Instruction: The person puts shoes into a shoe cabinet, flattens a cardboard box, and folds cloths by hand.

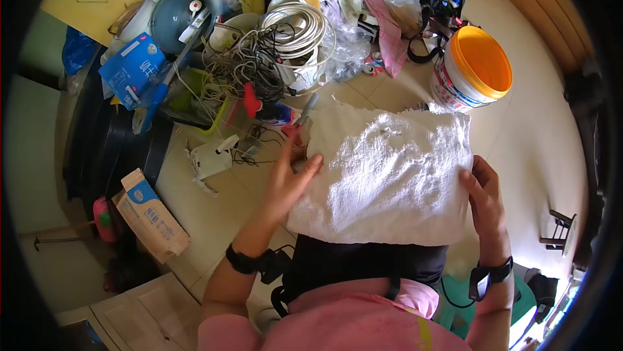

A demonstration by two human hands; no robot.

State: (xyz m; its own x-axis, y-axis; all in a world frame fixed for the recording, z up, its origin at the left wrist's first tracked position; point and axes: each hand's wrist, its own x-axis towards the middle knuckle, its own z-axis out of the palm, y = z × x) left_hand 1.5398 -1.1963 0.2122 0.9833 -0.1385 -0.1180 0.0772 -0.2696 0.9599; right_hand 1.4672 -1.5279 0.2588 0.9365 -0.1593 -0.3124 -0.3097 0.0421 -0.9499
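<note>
A white towel (396,176) with a rough, crumpled surface is spread out in front of me, its near edge over my dark trousers. My left hand (292,179) grips its left edge, the thumb on top and the fingers partly hidden behind the cloth. On the opposite edge, my right hand (483,192) holds the towel with its thumb on top and fingers curled at the side. Bright light falls across the towel's middle and right part.
Beyond the towel stands a white bucket with an orange inside (477,69). Coiled white cable (302,30) and tangled dark wires lie at the back. A blue carton (133,69), a grey basin (185,17) and a cardboard box (152,218) are on the left. A small stool (559,231) is at the right.
</note>
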